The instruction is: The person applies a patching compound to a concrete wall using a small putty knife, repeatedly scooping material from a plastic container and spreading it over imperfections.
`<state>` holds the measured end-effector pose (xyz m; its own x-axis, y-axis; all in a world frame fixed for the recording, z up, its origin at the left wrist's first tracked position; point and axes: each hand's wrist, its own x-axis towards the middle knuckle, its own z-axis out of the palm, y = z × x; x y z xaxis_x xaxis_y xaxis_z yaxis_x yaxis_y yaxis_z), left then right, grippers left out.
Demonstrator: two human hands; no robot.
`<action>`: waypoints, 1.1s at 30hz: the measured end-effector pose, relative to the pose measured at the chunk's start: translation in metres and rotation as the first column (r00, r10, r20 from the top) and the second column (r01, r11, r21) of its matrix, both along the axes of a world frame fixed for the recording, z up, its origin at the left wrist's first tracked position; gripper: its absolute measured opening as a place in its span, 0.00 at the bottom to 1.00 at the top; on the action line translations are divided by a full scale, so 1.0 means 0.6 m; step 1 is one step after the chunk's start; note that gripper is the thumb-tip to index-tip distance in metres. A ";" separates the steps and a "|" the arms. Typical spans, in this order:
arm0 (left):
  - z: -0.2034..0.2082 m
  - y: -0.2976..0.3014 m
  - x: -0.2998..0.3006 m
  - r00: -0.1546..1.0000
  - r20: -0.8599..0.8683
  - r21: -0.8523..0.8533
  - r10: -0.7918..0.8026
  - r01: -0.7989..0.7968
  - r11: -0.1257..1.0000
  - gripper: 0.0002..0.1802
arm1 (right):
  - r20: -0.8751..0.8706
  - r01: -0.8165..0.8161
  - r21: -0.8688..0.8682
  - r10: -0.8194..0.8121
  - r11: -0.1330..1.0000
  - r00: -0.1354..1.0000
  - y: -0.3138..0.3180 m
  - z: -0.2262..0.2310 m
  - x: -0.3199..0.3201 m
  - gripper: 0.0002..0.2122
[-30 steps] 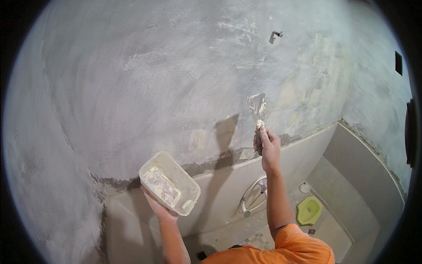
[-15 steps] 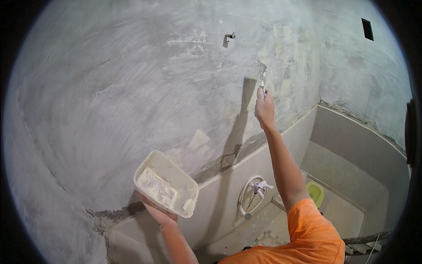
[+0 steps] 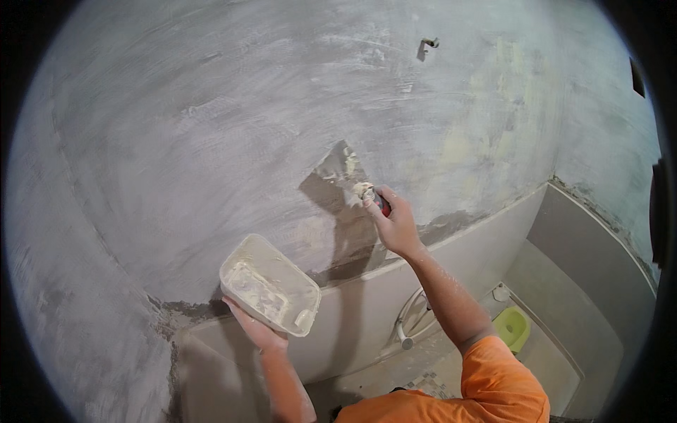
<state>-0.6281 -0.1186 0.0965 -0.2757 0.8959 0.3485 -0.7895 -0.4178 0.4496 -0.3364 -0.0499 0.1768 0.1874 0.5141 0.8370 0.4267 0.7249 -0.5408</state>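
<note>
My right hand grips the dark and red handle of a putty knife. Its broad metal blade points up and left in front of the wall, with pale putty stuck near the handle; I cannot tell whether the edge touches the wall. My left hand supports a whitish rectangular plastic tub from beneath, its fingers mostly hidden. Smeared cream putty lies in the tub's bottom, and the tub is tilted with its opening toward me. Behind both hands rises the grey, streaked plaster wall.
A short pipe stub sticks out of the wall at the upper right. Along the wall's foot runs a smooth panel band. A looped hose hangs below it. On the floor at right sits a yellow-green basin-like fixture.
My right hand has come down and left with the putty knife, from high on the wall toward the tub. The blade's broad face now shows. The view has shifted left.
</note>
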 end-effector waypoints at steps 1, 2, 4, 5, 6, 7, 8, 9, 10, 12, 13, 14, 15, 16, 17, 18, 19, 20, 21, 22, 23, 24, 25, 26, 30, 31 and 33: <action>0.003 -0.004 0.002 0.999 -0.003 -0.034 0.033 -0.033 0.999 0.40 | -0.098 -0.077 -0.030 0.074 0.997 0.992 0.016 -0.006 0.002 0.12; 0.008 -0.010 0.004 0.998 -0.007 -0.068 0.063 -0.064 0.996 0.40 | -0.166 -0.119 -0.058 0.108 0.991 0.980 0.026 -0.010 0.008 0.12; 0.010 -0.014 0.003 0.995 -0.016 -0.096 0.103 -0.104 0.990 0.41 | -0.279 -0.166 -0.114 0.129 0.979 0.952 0.031 -0.015 0.015 0.14; 0.007 -0.014 0.000 0.993 -0.020 -0.090 0.113 -0.115 0.989 0.41 | -0.317 -0.173 -0.145 0.120 0.974 0.941 0.031 -0.015 0.017 0.14; 0.006 -0.012 -0.002 0.992 -0.024 -0.084 0.121 -0.123 0.989 0.41 | -0.254 -0.069 -0.136 0.033 0.988 0.967 0.035 -0.017 0.017 0.15; -0.003 -0.009 -0.006 0.991 -0.030 -0.087 0.127 -0.129 0.988 0.41 | -0.187 0.037 -0.128 -0.060 0.991 0.980 0.040 -0.029 0.017 0.16; -0.011 -0.004 -0.011 0.991 -0.036 -0.089 0.131 -0.134 0.987 0.42 | -0.120 0.141 -0.112 -0.155 0.984 0.981 0.044 -0.042 0.017 0.17; -0.017 -0.002 -0.015 0.990 -0.043 -0.092 0.135 -0.139 0.986 0.42 | -0.107 0.233 -0.137 -0.248 0.963 0.963 0.046 -0.060 0.022 0.18; -0.022 -0.002 -0.014 0.989 -0.046 -0.109 0.138 -0.143 0.984 0.42 | -0.089 0.327 -0.165 -0.344 0.931 0.935 0.047 -0.088 0.034 0.19; -0.021 -0.001 -0.008 0.990 -0.044 -0.125 0.137 -0.142 0.982 0.42 | -0.079 0.398 -0.221 -0.423 0.891 0.903 0.036 -0.132 0.066 0.20; -0.024 0.003 -0.008 0.990 -0.054 -0.143 0.127 -0.133 0.981 0.44 | -0.081 0.377 -0.254 -0.408 0.891 0.909 0.026 -0.151 0.088 0.20; -0.031 0.006 -0.010 0.991 -0.059 -0.167 0.119 -0.127 0.978 0.45 | -0.078 0.355 -0.290 -0.392 0.889 0.917 0.017 -0.164 0.107 0.20; -0.036 0.006 -0.008 0.992 -0.063 -0.190 0.111 -0.121 0.974 0.47 | -0.054 0.374 -0.301 -0.407 0.877 0.912 0.011 -0.174 0.120 0.20; -0.036 0.004 -0.008 0.991 -0.067 -0.208 0.113 -0.125 0.970 0.47 | -0.041 0.388 -0.314 -0.421 0.866 0.906 0.002 -0.183 0.122 0.20; -0.033 0.003 -0.007 0.991 -0.071 -0.225 0.116 -0.129 0.966 0.48 | -0.029 0.403 -0.326 -0.435 0.855 0.900 -0.003 -0.186 0.122 0.20; -0.033 0.001 -0.006 0.990 -0.074 -0.242 0.118 -0.133 0.961 0.49 | -0.062 0.390 -0.326 -0.431 0.861 0.900 -0.007 -0.187 0.121 0.19; -0.035 0.003 -0.006 0.991 -0.080 -0.224 0.109 -0.124 0.967 0.49 | -0.104 0.375 -0.324 -0.426 0.869 0.899 -0.019 -0.169 0.103 0.18; -0.038 0.008 -0.006 0.991 -0.089 -0.208 0.097 -0.114 0.972 0.49 | -0.147 0.361 -0.325 -0.424 0.874 0.894 -0.032 -0.149 0.083 0.16; -0.041 0.012 -0.002 0.992 -0.102 -0.200 0.081 -0.100 0.975 0.50 | -0.202 0.313 -0.268 -0.371 0.911 0.906 -0.039 -0.121 0.064 0.14; -0.041 0.014 -0.002 0.992 -0.101 -0.220 0.076 -0.097 0.971 0.49 | -0.260 0.261 -0.211 -0.312 0.942 0.914 -0.042 -0.088 0.040 0.13; -0.040 0.015 -0.004 0.992 -0.105 -0.241 0.075 -0.099 0.965 0.49 | -0.207 0.290 -0.188 -0.327 0.938 0.922 -0.049 -0.053 0.015 0.13; -0.039 0.016 -0.005 0.991 -0.113 -0.263 0.069 -0.097 0.960 0.48 | -0.155 0.321 -0.165 -0.346 0.933 0.925 -0.055 -0.017 -0.007 0.15; -0.035 0.013 -0.007 0.992 -0.095 -0.252 0.086 -0.107 0.962 0.45 | -0.181 0.257 -0.072 -0.266 0.964 0.947 -0.056 0.015 -0.036 0.16; -0.029 0.013 0.000 0.994 -0.071 -0.238 0.082 -0.097 0.967 0.43 | -0.092 0.281 0.051 -0.276 0.958 0.957 -0.041 0.034 -0.033 0.19; 0.002 -0.005 0.011 0.989 -0.048 -0.290 0.141 -0.149 0.945 0.39 | 0.312 0.397 0.029 -0.385 0.918 0.868 0.030 0.050 -0.035 0.32; 0.002 -0.008 0.007 0.967 -0.126 -0.293 0.223 -0.251 0.923 0.39 | 0.386 0.429 -0.112 -0.358 0.897 0.850 0.036 0.045 -0.047 0.34; -0.017 0.003 0.010 0.903 -0.271 -0.282 0.334 -0.406 0.869 0.38 | 0.327 0.393 -0.122 -0.337 0.912 0.883 0.067 -0.019 -0.051 0.36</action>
